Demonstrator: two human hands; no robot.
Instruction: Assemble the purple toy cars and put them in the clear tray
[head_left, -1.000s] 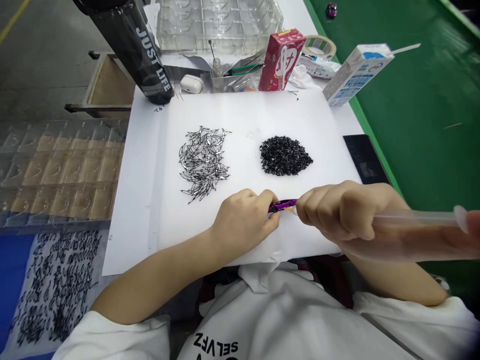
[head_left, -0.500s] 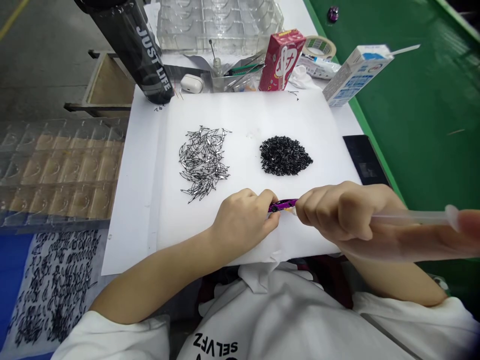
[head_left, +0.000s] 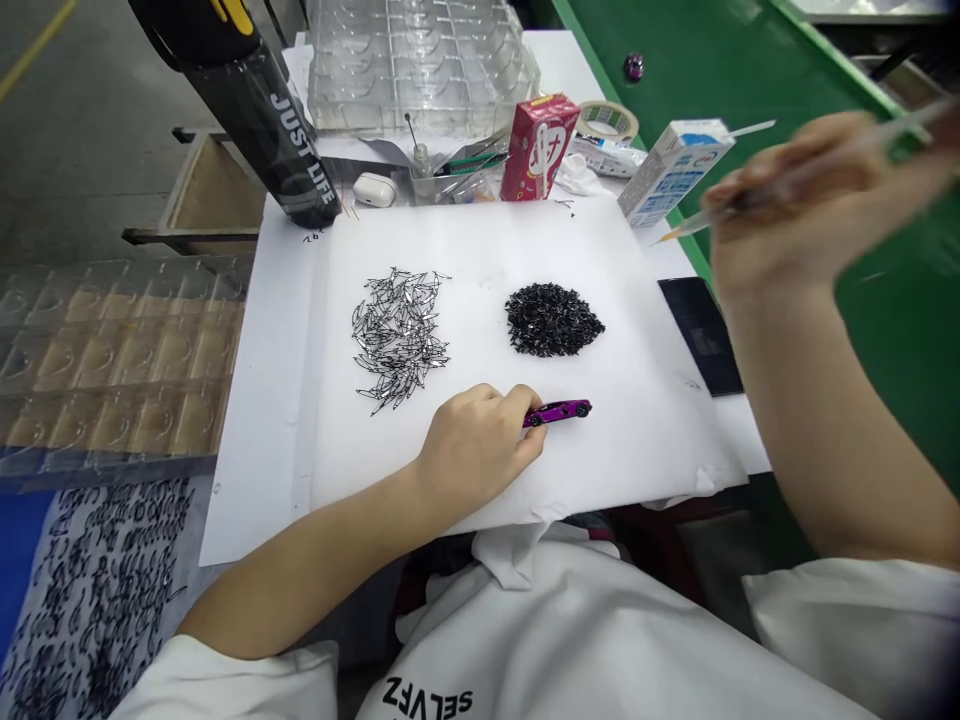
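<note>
A small purple toy car (head_left: 561,411) lies on the white paper sheet (head_left: 480,240), its rear end pinched by my left hand (head_left: 476,445), whose fingers are curled closed. My right hand (head_left: 795,195) is raised high at the right, blurred by motion, closed around a clear syringe-like applicator (head_left: 694,222) whose thin tip points left. A heap of small black parts (head_left: 553,320) lies just beyond the car. A looser pile of thin silvery-black parts (head_left: 400,330) lies to the left of it.
At the back stand a black bottle (head_left: 262,120), clear plastic trays (head_left: 416,60), a red carton (head_left: 537,148), a tape roll (head_left: 609,122), a white-blue box (head_left: 670,170) and white earbuds case (head_left: 373,189). A black phone (head_left: 701,335) lies right; green belt (head_left: 750,70) beyond.
My right hand has lifted the applicator away from the toy car, up and to the right. My left hand still pinches the car. The view has shifted slightly.
</note>
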